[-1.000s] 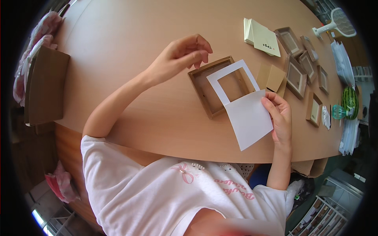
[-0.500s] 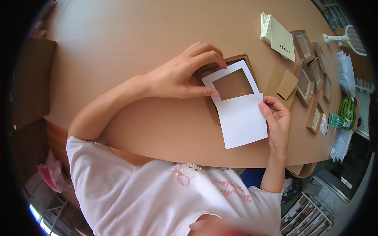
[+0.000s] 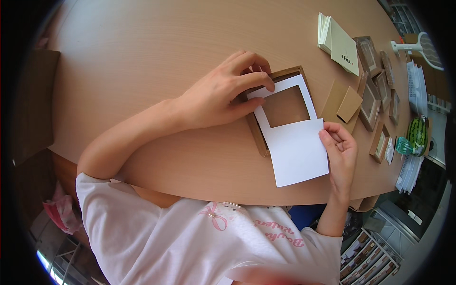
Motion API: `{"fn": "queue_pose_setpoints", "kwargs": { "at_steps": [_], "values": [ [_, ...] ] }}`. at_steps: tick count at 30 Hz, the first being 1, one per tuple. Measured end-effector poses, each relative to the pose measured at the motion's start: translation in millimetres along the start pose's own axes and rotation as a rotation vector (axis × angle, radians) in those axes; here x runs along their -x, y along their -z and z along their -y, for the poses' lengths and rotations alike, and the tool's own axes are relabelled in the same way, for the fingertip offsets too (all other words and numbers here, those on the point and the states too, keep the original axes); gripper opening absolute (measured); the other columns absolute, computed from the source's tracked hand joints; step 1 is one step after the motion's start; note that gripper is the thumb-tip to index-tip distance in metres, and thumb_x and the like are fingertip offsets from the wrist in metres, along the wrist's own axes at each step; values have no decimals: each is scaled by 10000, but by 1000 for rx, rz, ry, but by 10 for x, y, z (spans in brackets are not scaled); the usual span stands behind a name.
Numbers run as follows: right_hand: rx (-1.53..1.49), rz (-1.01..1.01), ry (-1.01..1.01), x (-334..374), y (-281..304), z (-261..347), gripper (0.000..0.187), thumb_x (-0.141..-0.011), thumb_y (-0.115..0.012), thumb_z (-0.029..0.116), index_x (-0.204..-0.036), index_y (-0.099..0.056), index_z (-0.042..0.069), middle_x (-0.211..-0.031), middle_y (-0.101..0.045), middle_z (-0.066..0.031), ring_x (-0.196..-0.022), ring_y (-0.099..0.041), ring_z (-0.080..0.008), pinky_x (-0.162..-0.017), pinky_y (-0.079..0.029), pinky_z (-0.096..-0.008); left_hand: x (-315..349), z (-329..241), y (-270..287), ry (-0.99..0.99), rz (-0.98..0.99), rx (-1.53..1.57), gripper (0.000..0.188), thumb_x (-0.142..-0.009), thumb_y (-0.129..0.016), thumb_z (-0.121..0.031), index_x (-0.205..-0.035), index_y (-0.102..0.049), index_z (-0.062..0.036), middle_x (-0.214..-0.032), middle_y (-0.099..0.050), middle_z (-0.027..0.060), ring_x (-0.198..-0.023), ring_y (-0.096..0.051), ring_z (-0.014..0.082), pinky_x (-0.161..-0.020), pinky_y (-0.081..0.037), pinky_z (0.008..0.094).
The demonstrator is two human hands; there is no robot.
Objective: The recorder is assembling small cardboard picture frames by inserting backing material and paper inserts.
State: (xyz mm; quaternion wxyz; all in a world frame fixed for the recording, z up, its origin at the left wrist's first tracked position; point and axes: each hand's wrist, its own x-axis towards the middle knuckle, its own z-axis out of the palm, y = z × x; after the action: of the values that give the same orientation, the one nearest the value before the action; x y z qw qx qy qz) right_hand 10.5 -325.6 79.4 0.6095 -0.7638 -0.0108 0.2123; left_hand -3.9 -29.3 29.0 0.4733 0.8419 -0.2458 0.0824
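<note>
A white paper card lies partly over a shallow brown cardboard box (image 3: 258,137). Its far part is a windowed frame (image 3: 308,102), with brown showing through the rectangular opening. Its near part is a plain white panel (image 3: 299,154) that overhangs the box toward me. My left hand (image 3: 237,88) has its thumb and curled forefinger closed at the frame's left side; the other fingers bend over the box's far left corner. With thumb and fingers, my right hand (image 3: 341,151) pinches the right edge of the plain panel.
Right of the box lie flat brown cardboard pieces (image 3: 349,104). Beyond them are several small brown framed boxes (image 3: 369,102) and a stack of cream booklets (image 3: 342,45). A white fan-like object (image 3: 425,47), paper stacks (image 3: 417,85) and a watermelon-patterned item (image 3: 417,135) line the far right.
The left thumb and forefinger have drawn closer together at the frame's edge. In the picture, both hands, the card and the box sit slightly lower and further right.
</note>
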Motion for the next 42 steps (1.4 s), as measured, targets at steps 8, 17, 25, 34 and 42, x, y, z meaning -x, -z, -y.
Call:
{"fn": "queue_pose_setpoints", "kwargs": {
  "at_steps": [8,17,25,34,42],
  "values": [
    [554,-58,181,95,-26,377,112,-931,-643,-22,-1039,-653,-48,-1130,-693,-126,-896,-662,-76,-753,-535,-198,-32,-98,-63,121,-28,50,162,-881,-619,44,-1003,-630,-63,-1220,-533,81,-877,-633,180,-600,-574,262],
    [132,-143,323,99,709,272,164,-969,-600,45,-1109,-648,-26,-1271,-645,-179,-1059,-618,-138,-981,-450,-274,-42,-305,-58,-28,-96,-356,226,-893,-682,-114,-1118,-663,-115,-1372,-507,108,-1222,-528,332,-1037,-453,502],
    [12,-124,281,57,838,1,194,-982,-593,58,-1149,-636,-30,-1264,-649,-171,-1087,-616,-144,-985,-458,-276,4,-493,-168,-122,303,-477,608,-901,-540,-648,-1345,-626,-242,-1585,-344,137,-1473,-245,448,-1162,-115,677],
    [-1232,275,113,11,987,-105,75,-992,-553,135,-987,-600,76,-1093,-593,-91,-821,-571,-143,-764,-466,-317,20,-486,-197,-96,324,-484,625,-854,-637,-587,-1358,-607,-218,-1586,-311,186,-1481,-226,441,-1161,-113,683],
    [-1609,442,199,-299,754,-214,166,-976,-548,255,-938,-637,120,-1020,-582,-5,-872,-524,-122,-751,-391,-298,-51,-516,-167,-196,171,-505,631,-774,-757,-432,-1301,-606,-120,-1431,-486,175,-1356,-425,419,-1138,-225,670]
  ]
}}
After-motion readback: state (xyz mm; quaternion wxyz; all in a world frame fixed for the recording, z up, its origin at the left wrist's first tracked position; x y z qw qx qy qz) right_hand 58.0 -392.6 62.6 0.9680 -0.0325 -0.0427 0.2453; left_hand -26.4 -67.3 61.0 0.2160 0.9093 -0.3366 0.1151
